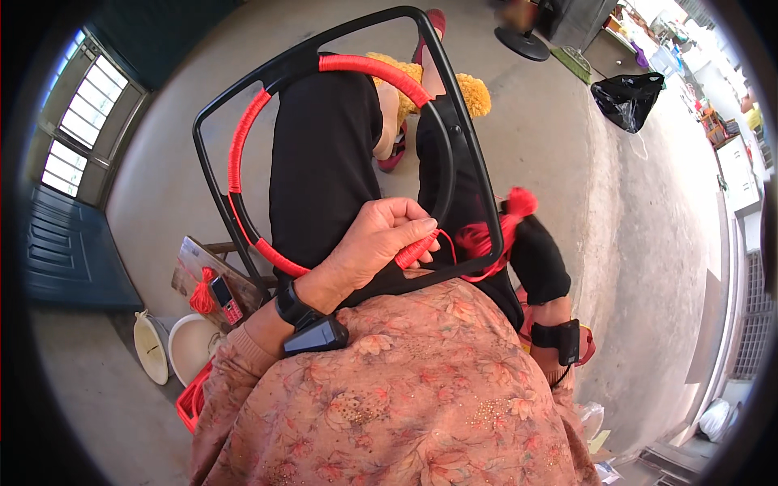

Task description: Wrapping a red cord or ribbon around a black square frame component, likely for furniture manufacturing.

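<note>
A black frame (pixel 455 97) with a round inner ring lies across my lap, parts of the ring wrapped in red cord (pixel 377 66). My left hand (pixel 379 235), bare, is closed round the near right part of the ring, its thumb on top and fingers underneath, by a tight red winding (pixel 416 253). From there a loose strand loops toward a hank of red cord (pixel 482 239) at the frame's right side. My right hand (pixel 539 253), in a black glove, is just outside the frame with its fingers closed on this hank, whose looped end sticks out above.
On the left, a small board (pixel 188 271) carries a mobile phone (pixel 226 300) and another red cord bundle (pixel 203 293). Two pale round containers (pixel 151 348) stand below it. A black plastic bag (pixel 628 99) lies on the floor at the far right, near a fan base (pixel 522 44).
</note>
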`<state>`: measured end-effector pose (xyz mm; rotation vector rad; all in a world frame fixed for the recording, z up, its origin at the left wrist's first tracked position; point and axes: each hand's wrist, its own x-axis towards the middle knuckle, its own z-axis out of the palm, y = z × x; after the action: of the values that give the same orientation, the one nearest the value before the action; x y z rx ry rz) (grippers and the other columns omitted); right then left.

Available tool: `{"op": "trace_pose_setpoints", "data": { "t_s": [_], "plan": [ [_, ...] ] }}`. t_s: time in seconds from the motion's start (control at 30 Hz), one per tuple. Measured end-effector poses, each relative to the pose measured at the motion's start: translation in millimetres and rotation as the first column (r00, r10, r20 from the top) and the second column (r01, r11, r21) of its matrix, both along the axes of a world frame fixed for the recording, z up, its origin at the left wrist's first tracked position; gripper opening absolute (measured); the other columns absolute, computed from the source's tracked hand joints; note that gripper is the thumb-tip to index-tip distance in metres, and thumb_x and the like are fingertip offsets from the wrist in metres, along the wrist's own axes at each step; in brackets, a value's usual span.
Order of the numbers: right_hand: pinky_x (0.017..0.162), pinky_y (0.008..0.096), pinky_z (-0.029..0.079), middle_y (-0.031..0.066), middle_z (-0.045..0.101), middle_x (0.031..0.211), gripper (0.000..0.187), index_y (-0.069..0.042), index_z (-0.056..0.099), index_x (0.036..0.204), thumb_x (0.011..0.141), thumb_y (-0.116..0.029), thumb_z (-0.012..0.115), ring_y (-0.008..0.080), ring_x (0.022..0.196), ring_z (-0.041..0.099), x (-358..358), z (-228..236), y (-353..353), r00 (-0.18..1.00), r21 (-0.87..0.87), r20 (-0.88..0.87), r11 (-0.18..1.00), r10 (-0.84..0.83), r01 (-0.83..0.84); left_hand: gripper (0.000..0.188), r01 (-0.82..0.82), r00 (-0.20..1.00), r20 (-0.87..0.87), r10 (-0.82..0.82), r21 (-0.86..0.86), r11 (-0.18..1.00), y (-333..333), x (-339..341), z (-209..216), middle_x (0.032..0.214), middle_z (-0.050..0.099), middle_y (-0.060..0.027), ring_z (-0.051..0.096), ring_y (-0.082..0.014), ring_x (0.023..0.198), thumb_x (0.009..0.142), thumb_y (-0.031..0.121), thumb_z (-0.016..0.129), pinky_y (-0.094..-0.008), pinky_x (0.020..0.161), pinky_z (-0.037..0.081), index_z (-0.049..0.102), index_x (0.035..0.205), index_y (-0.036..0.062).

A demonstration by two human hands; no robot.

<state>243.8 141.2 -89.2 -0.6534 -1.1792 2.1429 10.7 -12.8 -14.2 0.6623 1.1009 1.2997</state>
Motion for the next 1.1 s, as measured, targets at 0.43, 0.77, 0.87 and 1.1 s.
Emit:
{"op": "trace_pose_setpoints", "data": {
  "t_s": [0.43, 0.77, 0.87, 1.1],
  "plan": [
    [0.086, 0.0308, 0.048, 0.0089, 0.064, 0.106, 0.047, 0.001, 0.057, 0.118, 0.077, -0.019, 0.068, 0.0172, 0.097, 0.059, -94, 50, -18, 0.963, 0.350, 0.105, 0.897, 0.248, -0.269, 0.011, 0.000, 0.993, -0.116, 0.017, 0.144, 0.990, -3, 7, -4, 0.079, 0.064, -0.0024, 0.059, -0.0058, 0.069, 0.092, 0.011, 0.062, -0.0205, 0.062, 0.048, 0.061, 0.097, 0.0005],
    [0.091, 0.0363, 0.048, 0.0127, 0.063, 0.109, 0.042, -0.002, 0.053, 0.125, 0.094, -0.030, 0.053, 0.0244, 0.100, 0.061, -78, 4, -31, 0.999, 0.157, -0.035, 0.987, -0.039, 0.044, 0.036, 0.013, 0.997, 0.076, -0.021, 0.104, 0.994, 1, -3, -20, 0.081, 0.064, -0.0050, 0.059, -0.0089, 0.064, 0.102, 0.028, 0.042, -0.0236, 0.056, 0.049, 0.062, 0.099, -0.0021],
    [0.091, 0.0373, 0.048, 0.0134, 0.063, 0.109, 0.042, -0.003, 0.052, 0.127, 0.096, -0.031, 0.050, 0.0258, 0.101, 0.061, -77, -4, -17, 0.986, 0.163, -0.018, 0.973, -0.165, 0.166, 0.039, -0.024, 0.991, 0.131, 0.022, 0.014, 1.000, 1, -1, -9, 0.079, 0.064, -0.0082, 0.061, -0.0123, 0.062, 0.102, 0.030, 0.040, -0.0252, 0.055, 0.050, 0.061, 0.097, -0.0024],
    [0.080, 0.0373, 0.053, 0.0082, 0.064, 0.099, 0.037, -0.008, 0.053, 0.119, 0.099, -0.038, 0.045, 0.0232, 0.088, 0.064, -12, -5, 17, 0.929, -0.290, -0.342, 0.956, -0.142, 0.039, 0.042, 0.100, 0.984, 0.150, -0.092, -0.046, 0.994, 4, -6, -8, 0.079, 0.066, -0.0116, 0.064, -0.0153, 0.062, 0.101, 0.034, 0.041, -0.0262, 0.055, 0.052, 0.062, 0.098, -0.0027]
  ]
}}
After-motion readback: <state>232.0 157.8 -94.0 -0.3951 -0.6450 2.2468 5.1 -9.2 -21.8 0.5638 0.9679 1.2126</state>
